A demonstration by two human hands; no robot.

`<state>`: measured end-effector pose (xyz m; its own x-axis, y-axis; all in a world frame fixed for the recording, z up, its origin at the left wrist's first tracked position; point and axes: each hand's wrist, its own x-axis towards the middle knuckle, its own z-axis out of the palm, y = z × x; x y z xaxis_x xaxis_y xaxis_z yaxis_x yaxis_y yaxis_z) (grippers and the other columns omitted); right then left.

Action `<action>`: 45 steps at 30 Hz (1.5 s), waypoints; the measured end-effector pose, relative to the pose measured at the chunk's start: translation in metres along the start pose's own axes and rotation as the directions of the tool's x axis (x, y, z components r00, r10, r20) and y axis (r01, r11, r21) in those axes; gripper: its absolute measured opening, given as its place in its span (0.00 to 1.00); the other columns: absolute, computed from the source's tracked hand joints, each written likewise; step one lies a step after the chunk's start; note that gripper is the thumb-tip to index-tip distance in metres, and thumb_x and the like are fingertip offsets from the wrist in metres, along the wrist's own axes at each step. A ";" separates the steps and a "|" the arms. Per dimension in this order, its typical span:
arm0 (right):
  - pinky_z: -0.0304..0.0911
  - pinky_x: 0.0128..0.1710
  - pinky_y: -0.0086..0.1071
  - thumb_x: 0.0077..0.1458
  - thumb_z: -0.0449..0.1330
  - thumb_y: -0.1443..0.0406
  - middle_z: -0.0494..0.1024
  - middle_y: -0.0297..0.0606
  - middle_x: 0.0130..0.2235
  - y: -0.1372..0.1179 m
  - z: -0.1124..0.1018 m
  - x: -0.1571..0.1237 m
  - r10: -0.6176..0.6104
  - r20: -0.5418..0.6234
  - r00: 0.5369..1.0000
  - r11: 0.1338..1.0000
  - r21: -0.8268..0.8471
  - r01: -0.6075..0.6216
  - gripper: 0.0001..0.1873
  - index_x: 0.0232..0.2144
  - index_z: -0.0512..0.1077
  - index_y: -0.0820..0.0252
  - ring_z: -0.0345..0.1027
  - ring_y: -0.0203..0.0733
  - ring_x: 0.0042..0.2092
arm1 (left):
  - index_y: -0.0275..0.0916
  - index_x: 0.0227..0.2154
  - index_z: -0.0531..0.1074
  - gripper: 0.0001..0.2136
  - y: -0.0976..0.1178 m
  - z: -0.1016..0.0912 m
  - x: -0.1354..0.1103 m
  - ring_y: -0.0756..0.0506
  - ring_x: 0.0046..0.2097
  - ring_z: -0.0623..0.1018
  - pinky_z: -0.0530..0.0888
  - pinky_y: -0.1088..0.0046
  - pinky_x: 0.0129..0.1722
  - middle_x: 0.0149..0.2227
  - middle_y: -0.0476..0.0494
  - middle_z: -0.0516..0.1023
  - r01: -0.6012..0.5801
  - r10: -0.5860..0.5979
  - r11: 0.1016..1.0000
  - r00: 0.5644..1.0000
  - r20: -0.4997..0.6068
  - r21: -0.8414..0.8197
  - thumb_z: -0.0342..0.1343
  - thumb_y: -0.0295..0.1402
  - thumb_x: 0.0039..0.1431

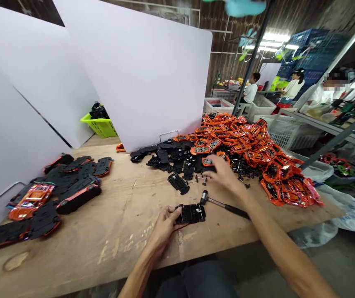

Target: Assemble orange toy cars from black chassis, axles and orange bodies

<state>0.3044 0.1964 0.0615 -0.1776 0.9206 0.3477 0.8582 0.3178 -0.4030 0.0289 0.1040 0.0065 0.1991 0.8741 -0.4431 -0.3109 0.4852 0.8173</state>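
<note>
My left hand is closed on the left end of a black toy car chassis, held low over the wooden table. Small metallic and white parts show on its upper face, and a thin reddish edge is visible below it. My right hand reaches forward with thumb and fingers apart, above small wheel-and-axle pieces. Between my hands a hammer with a black handle lies, its head close to the held chassis. A loose black chassis rests just beyond.
Orange car bodies form a large heap at the right, beside piled black chassis. Several assembled cars lie mostly upside down at the left. White panels stand behind the wooden table. People sit farther back.
</note>
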 end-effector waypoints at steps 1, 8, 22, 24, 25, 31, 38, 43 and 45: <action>0.57 0.64 0.59 0.53 0.71 0.61 0.72 0.54 0.61 0.020 -0.009 0.018 0.049 -0.002 0.999 0.998 -0.040 -0.049 0.32 0.58 0.70 0.60 0.61 0.63 0.66 | 0.39 0.29 0.68 0.26 0.001 -0.001 -0.001 0.46 0.38 0.80 0.83 0.63 0.43 0.32 0.49 0.77 0.007 -0.007 1.000 1.000 0.005 0.002 0.76 0.50 0.42; 0.69 0.53 0.45 0.50 0.72 0.58 0.78 0.46 0.50 0.064 -0.058 0.044 -0.023 0.116 0.993 0.999 -0.026 0.027 0.28 0.51 0.72 0.60 0.73 0.53 0.50 | 0.39 0.30 0.68 0.24 0.005 -0.019 -0.012 0.45 0.38 0.82 0.84 0.60 0.45 0.32 0.48 0.78 0.033 -0.034 0.998 0.999 0.017 0.044 0.75 0.49 0.46; 0.63 0.60 0.50 0.54 0.68 0.70 0.77 0.51 0.55 -0.073 -0.034 -0.082 -0.256 0.623 0.739 0.932 -0.044 0.359 0.41 0.67 0.61 0.56 0.71 0.57 0.58 | 0.40 0.32 0.63 0.25 0.013 -0.025 -0.025 0.39 0.39 0.86 0.85 0.57 0.43 0.35 0.45 0.83 0.050 -0.049 0.996 0.999 -0.020 0.070 0.78 0.35 0.43; 0.62 0.61 0.51 0.54 0.69 0.66 0.75 0.51 0.58 -0.069 -0.027 -0.092 -0.226 0.597 0.769 0.958 -0.007 0.287 0.41 0.68 0.60 0.55 0.68 0.58 0.60 | 0.40 0.32 0.64 0.25 0.016 -0.036 -0.032 0.39 0.39 0.86 0.85 0.57 0.43 0.35 0.45 0.83 0.037 -0.034 0.997 0.999 -0.038 0.065 0.78 0.35 0.42; 0.63 0.61 0.51 0.56 0.68 0.64 0.74 0.51 0.59 -0.064 -0.024 -0.098 -0.207 0.571 0.795 0.970 0.016 0.241 0.39 0.67 0.61 0.55 0.67 0.58 0.61 | 0.40 0.32 0.64 0.26 0.017 -0.043 -0.036 0.39 0.39 0.86 0.85 0.58 0.43 0.35 0.45 0.83 0.032 -0.029 0.997 0.998 -0.051 0.066 0.78 0.36 0.42; 0.66 0.58 0.49 0.63 0.64 0.54 0.73 0.48 0.57 -0.039 -0.021 -0.129 -0.118 0.397 0.910 0.982 0.182 0.048 0.28 0.62 0.67 0.52 0.70 0.55 0.58 | 0.39 0.31 0.65 0.27 0.013 -0.054 -0.040 0.42 0.40 0.85 0.84 0.57 0.44 0.35 0.47 0.81 0.024 -0.023 0.998 1.000 -0.008 0.057 0.80 0.40 0.39; 0.68 0.59 0.46 0.62 0.67 0.59 0.75 0.45 0.56 -0.098 0.010 -0.104 -0.299 0.305 0.904 0.903 0.398 0.164 0.26 0.60 0.68 0.53 0.70 0.51 0.57 | 0.38 0.32 0.73 0.26 0.012 -0.026 -0.031 0.38 0.42 0.84 0.84 0.57 0.42 0.36 0.38 0.85 0.095 -0.095 0.995 0.992 0.081 0.003 0.58 0.61 0.58; 0.69 0.56 0.45 0.60 0.67 0.64 0.76 0.46 0.53 -0.109 0.040 -0.096 -0.370 0.281 0.885 0.871 0.436 0.226 0.25 0.57 0.68 0.56 0.71 0.51 0.54 | 0.39 0.32 0.72 0.24 0.013 -0.034 -0.034 0.38 0.43 0.84 0.83 0.60 0.41 0.36 0.40 0.85 0.081 -0.081 0.997 0.992 0.102 0.007 0.63 0.58 0.56; 0.69 0.56 0.44 0.60 0.66 0.65 0.76 0.45 0.52 -0.110 0.042 -0.096 -0.369 0.269 0.890 0.867 0.445 0.225 0.24 0.57 0.68 0.56 0.71 0.50 0.54 | 0.39 0.32 0.71 0.22 0.011 -0.036 -0.035 0.40 0.41 0.84 0.83 0.61 0.41 0.34 0.43 0.84 0.044 -0.048 0.998 0.995 0.086 0.047 0.69 0.53 0.53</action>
<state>0.2071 0.0831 0.0371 -0.6040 0.7629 0.2305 0.4896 0.5834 -0.6480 -0.0145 0.0792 0.0178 0.2927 0.8445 -0.4484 -0.2581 0.5213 0.8134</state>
